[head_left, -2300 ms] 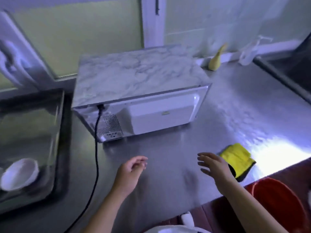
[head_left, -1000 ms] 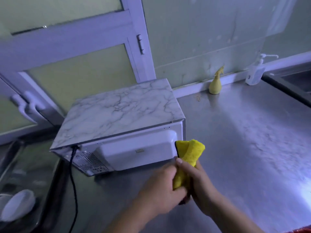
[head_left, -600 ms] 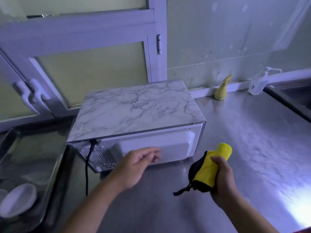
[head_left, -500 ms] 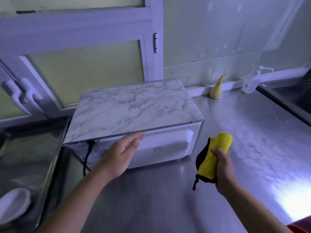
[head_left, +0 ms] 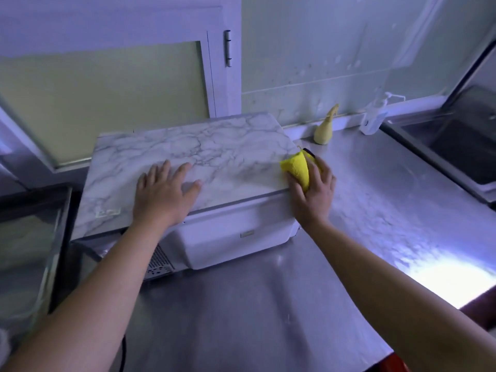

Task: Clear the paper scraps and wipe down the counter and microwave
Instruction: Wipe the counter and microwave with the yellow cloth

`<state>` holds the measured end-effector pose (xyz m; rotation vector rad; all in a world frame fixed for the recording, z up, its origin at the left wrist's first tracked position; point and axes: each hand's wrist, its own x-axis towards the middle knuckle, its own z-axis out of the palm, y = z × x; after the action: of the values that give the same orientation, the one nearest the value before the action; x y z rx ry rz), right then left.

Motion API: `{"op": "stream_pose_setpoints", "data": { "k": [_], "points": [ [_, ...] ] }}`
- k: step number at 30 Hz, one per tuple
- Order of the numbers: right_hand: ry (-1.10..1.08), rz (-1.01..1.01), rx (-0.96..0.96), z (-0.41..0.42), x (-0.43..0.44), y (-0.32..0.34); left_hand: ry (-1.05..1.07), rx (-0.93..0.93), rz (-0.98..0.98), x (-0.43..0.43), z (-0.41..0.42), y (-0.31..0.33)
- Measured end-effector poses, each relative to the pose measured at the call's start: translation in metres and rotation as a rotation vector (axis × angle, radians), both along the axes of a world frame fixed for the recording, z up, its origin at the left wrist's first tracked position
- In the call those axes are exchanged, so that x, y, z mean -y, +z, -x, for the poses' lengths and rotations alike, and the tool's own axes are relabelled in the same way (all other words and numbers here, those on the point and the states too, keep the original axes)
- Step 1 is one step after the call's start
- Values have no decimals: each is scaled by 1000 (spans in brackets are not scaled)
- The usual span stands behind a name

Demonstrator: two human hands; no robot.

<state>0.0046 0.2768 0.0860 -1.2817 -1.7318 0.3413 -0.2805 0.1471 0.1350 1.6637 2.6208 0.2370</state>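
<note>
Microwave (head_left: 214, 154) lies crosswise, back nearest; left hand (head_left: 163, 194) flat atop, right hand (head_left: 314, 194) gripping cloth (head_left: 296, 166).

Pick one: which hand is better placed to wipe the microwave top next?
Right. The right hand grips the yellow cloth at the right edge of the microwave top. The left hand lies flat on the top, holding nothing, and probably serves better as a brace.

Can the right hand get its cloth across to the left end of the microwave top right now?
Probably not in one sweep: the left hand lies flat on the microwave top, midway, across the path from the cloth that the right hand grips at the right edge.
</note>
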Motion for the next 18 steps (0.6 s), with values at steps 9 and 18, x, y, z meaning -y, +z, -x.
{"op": "stream_pose_setpoints", "data": {
  "k": [9, 18],
  "points": [
    [-138, 541, -794, -6, -12, 15, 9, -21, -33, -2, -1, -2],
    [-349, 305, -822, -8, 43, 18, -16, 78, 33, -4, 2, 8]
  ]
}}
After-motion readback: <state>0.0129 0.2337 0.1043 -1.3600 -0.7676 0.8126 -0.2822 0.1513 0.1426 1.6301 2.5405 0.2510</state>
